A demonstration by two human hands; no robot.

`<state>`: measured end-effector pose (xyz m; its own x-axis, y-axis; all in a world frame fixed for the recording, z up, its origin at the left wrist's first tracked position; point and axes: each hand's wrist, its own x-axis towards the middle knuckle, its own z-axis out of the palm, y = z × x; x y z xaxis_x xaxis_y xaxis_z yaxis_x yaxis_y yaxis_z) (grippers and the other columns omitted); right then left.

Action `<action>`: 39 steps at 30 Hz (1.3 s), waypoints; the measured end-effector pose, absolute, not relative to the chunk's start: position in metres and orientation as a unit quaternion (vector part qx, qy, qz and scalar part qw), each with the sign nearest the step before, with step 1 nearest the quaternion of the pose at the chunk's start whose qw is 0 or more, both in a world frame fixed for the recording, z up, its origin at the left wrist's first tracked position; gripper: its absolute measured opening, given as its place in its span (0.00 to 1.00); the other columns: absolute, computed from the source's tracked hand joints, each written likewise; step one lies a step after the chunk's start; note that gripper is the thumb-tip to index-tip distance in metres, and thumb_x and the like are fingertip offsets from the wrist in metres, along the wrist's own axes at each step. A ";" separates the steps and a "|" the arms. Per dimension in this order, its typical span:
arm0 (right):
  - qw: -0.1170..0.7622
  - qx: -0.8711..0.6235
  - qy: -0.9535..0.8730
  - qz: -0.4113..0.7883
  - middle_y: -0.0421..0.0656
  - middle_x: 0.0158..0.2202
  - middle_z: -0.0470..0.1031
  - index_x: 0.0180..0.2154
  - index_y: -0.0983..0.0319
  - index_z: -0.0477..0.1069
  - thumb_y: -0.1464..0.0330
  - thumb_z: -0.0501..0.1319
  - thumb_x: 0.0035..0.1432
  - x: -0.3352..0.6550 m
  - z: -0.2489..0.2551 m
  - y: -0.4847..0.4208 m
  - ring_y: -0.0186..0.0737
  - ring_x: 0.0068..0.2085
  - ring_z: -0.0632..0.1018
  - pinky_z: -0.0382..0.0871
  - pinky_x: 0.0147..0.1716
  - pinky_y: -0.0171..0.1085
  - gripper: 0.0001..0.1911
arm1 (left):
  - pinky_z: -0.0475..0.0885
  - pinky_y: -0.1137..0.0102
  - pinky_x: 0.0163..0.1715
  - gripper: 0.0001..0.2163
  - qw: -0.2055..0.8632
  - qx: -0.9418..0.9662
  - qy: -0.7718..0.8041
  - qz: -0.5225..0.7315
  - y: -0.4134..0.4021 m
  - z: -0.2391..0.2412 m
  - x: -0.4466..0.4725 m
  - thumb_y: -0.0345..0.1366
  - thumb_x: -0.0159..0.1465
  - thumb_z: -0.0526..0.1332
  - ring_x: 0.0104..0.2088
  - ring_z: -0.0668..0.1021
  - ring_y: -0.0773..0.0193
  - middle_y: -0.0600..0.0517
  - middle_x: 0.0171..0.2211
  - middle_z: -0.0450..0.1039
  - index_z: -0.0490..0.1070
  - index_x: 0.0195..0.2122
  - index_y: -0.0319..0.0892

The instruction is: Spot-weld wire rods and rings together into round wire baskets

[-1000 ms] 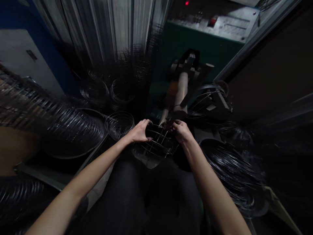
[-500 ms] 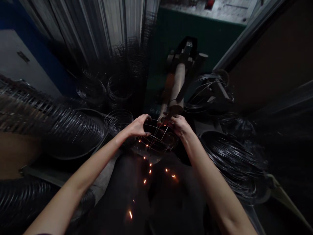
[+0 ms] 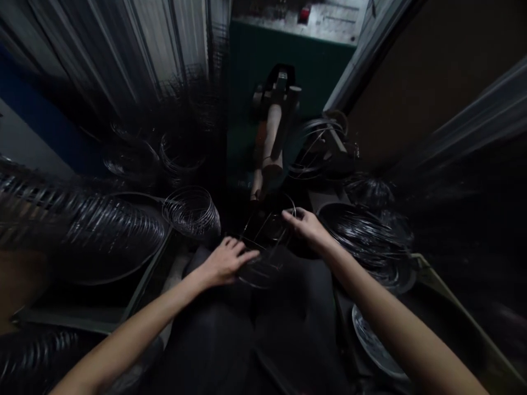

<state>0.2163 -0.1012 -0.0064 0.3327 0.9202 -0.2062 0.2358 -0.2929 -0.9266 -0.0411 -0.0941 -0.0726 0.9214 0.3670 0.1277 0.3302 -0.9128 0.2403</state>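
Observation:
Over my lap is a wire frame (image 3: 269, 249) of thin metal rings joined by straight wires, dim and partly blurred. My right hand (image 3: 305, 226) pinches its far right ring between thumb and fingers. At the frame's near left side lies my left hand (image 3: 227, 261), fingers spread and thumb pointing right. Whether it touches the wires I cannot tell. Just beyond the frame, the machine's thick cylindrical arm (image 3: 272, 131) reaches toward me, with a lower rod tip (image 3: 256, 192) apart from the wires.
A green machine body (image 3: 242, 71) stands ahead. To the left are a coil of wire rings (image 3: 193, 211) and a long row of rings (image 3: 102, 219) above a metal bin. A pile of bent wires (image 3: 366, 236) fills a tray at right. More rings (image 3: 374, 340) lie lower right.
The wire frame has come away from the machine's tip, toward my lap, and tilted. My left hand has moved nearer with its fingers spread. The sparks are gone, and the view has shifted right.

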 end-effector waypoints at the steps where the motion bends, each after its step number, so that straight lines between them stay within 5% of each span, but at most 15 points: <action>1: 0.387 -0.714 -0.459 0.360 0.37 0.22 0.68 0.31 0.62 0.68 0.58 0.65 0.47 0.214 -0.007 -0.121 0.30 0.21 0.66 0.58 0.21 0.31 0.15 | 0.64 0.55 0.47 0.39 0.121 0.979 0.141 0.084 -0.110 -0.074 -0.047 0.44 0.49 0.69 0.44 0.68 0.51 0.44 0.44 0.65 0.54 0.62 0.47; 6: 0.217 -0.618 -0.718 0.237 0.37 0.24 0.69 0.36 0.59 0.70 0.67 0.56 0.55 0.197 0.028 -0.187 0.33 0.24 0.68 0.60 0.27 0.33 0.07 | 0.62 0.55 0.54 0.39 0.172 0.890 0.239 0.349 -0.126 -0.052 -0.079 0.50 0.56 0.63 0.54 0.64 0.50 0.43 0.54 0.59 0.45 0.65 0.50; 9: 0.193 -0.568 -0.784 0.159 0.43 0.32 0.72 0.41 0.60 0.70 0.69 0.54 0.57 0.200 0.043 -0.188 0.37 0.31 0.72 0.63 0.31 0.34 0.11 | 0.63 0.55 0.55 0.34 0.270 0.823 0.319 0.384 -0.113 -0.029 -0.084 0.49 0.58 0.62 0.55 0.66 0.51 0.43 0.54 0.61 0.53 0.62 0.46; 12: 0.196 -0.587 -0.776 0.120 0.46 0.36 0.72 0.46 0.62 0.69 0.70 0.51 0.60 0.210 0.025 -0.164 0.39 0.35 0.74 0.66 0.36 0.35 0.14 | 0.73 0.68 0.36 0.22 0.480 0.737 0.331 0.342 -0.128 -0.007 -0.069 0.45 0.64 0.55 0.32 0.76 0.65 0.47 0.41 0.72 0.60 0.58 0.44; 14: 0.195 -0.607 -0.760 0.126 0.48 0.38 0.72 0.49 0.63 0.68 0.71 0.50 0.62 0.213 0.003 -0.143 0.39 0.38 0.74 0.66 0.40 0.36 0.16 | 0.68 0.75 0.19 0.21 0.607 0.631 0.355 0.327 -0.150 0.001 -0.048 0.44 0.65 0.54 0.18 0.71 0.72 0.51 0.31 0.74 0.60 0.58 0.42; 17: 0.173 -0.635 -0.741 0.130 0.49 0.46 0.71 0.54 0.62 0.66 0.71 0.49 0.64 0.204 -0.025 -0.118 0.40 0.44 0.74 0.66 0.43 0.35 0.18 | 0.60 0.78 0.12 0.25 0.719 0.499 0.360 0.323 -0.174 -0.001 -0.006 0.47 0.63 0.56 0.12 0.67 0.74 0.53 0.23 0.72 0.62 0.56 0.36; 22: 0.068 -0.635 -0.764 0.090 0.49 0.48 0.69 0.60 0.58 0.59 0.66 0.47 0.66 0.178 -0.031 -0.104 0.42 0.43 0.75 0.67 0.35 0.35 0.22 | 0.63 0.78 0.14 0.30 0.761 0.377 0.381 0.364 -0.166 -0.029 0.036 0.48 0.56 0.63 0.14 0.71 0.72 0.52 0.23 0.73 0.64 0.54 0.34; 26: 0.008 -0.634 -0.769 0.077 0.50 0.45 0.71 0.64 0.61 0.48 0.72 0.45 0.64 0.188 -0.033 -0.106 0.43 0.39 0.76 0.66 0.34 0.36 0.27 | 0.69 0.75 0.23 0.26 0.743 0.415 0.394 0.346 -0.151 -0.046 0.035 0.49 0.56 0.63 0.21 0.75 0.68 0.50 0.24 0.74 0.69 0.48 0.33; 33: 0.039 -0.639 -0.763 0.089 0.50 0.45 0.72 0.65 0.60 0.45 0.73 0.44 0.63 0.212 -0.044 -0.113 0.44 0.40 0.75 0.68 0.37 0.38 0.29 | 0.66 0.77 0.32 0.16 0.713 0.604 0.288 0.212 -0.142 -0.048 0.032 0.46 0.62 0.59 0.29 0.74 0.70 0.50 0.27 0.74 0.76 0.38 0.36; 37: 0.183 -0.689 -0.694 0.105 0.53 0.52 0.68 0.63 0.61 0.54 0.67 0.48 0.63 0.201 -0.047 -0.141 0.50 0.48 0.73 0.69 0.41 0.43 0.27 | 0.57 0.79 0.18 0.17 0.746 0.543 0.309 0.233 -0.122 -0.045 0.035 0.47 0.61 0.59 0.18 0.65 0.76 0.54 0.20 0.68 0.76 0.34 0.34; 39: 0.271 -0.668 -0.656 0.224 0.52 0.50 0.71 0.57 0.62 0.63 0.63 0.49 0.63 0.192 -0.054 -0.168 0.49 0.49 0.72 0.69 0.44 0.45 0.23 | 0.49 0.78 0.14 0.17 0.760 0.495 0.337 0.251 -0.111 -0.045 0.040 0.46 0.61 0.59 0.13 0.58 0.79 0.55 0.18 0.67 0.75 0.34 0.33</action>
<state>0.1921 -0.1679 -0.0543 0.0401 0.9976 0.0565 0.7547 0.0068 -0.6561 0.0397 -0.1108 -0.0449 0.6463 0.7161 -0.2636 -0.0479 0.3828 0.9226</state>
